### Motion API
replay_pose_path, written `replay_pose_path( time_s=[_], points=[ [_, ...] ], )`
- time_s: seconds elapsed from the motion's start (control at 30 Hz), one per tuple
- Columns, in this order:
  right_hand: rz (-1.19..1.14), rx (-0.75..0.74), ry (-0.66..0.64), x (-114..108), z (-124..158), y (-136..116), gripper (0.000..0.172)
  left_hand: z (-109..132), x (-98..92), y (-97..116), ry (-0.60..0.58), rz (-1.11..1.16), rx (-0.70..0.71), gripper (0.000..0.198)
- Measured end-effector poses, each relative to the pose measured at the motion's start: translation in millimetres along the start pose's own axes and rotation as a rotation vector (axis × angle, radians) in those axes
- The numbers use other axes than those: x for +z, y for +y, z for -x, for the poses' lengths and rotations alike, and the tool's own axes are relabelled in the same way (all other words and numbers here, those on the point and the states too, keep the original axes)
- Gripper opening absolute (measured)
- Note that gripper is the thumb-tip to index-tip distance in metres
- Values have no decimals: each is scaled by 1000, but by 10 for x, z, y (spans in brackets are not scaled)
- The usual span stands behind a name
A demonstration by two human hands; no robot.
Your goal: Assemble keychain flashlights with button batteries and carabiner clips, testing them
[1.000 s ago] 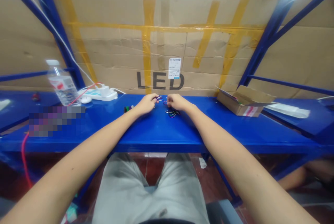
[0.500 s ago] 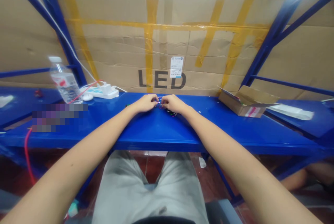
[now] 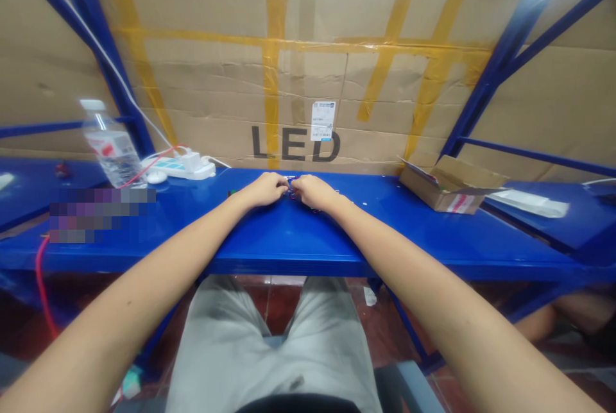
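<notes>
Over the blue table (image 3: 293, 243), close to its far side, my left hand (image 3: 270, 189) and my right hand (image 3: 310, 191) almost meet at the fingertips. Both have their fingers bent into a pinch. Thin, shiny coloured pieces (image 3: 290, 186), partly purple, show between the fingertips; they are too small and blurred to name. A few more thin coloured bits (image 3: 315, 210) lie under my right hand, mostly covered by it. Something small and dark green (image 3: 233, 193) peeks out behind my left wrist.
To the left stand a water bottle (image 3: 111, 147) and a white power strip (image 3: 187, 168) with cables. An open cardboard box (image 3: 450, 185) sits at the right. Behind the table rises a large cardboard sheet (image 3: 216, 92) marked LED. Part of another person (image 3: 572, 317) shows at lower right.
My right hand has closed in on the left, and the gap between the fingertips is narrower. The whole view has shifted slightly.
</notes>
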State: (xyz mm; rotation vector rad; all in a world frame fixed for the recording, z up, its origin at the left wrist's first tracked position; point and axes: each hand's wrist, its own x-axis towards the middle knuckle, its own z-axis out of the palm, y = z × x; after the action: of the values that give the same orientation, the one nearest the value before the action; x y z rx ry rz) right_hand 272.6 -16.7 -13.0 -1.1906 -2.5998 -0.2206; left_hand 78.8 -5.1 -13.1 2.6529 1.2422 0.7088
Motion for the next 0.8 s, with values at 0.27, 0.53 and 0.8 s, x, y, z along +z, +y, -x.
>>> replay_pose_path(
  time_s=[0.27, 0.53, 0.8],
  points=[
    [83, 5, -40, -49, -6, -55, 19, 10, -23, 22, -49, -33, -75, 25],
    [-238, 142, 132, -40, 58, 48, 23, -62, -30, -12, 111, 419, -219, 18],
    [-556, 26, 162, -43, 16, 94, 20, -58, -33, 104, 204, 699, -213, 23]
  ],
)
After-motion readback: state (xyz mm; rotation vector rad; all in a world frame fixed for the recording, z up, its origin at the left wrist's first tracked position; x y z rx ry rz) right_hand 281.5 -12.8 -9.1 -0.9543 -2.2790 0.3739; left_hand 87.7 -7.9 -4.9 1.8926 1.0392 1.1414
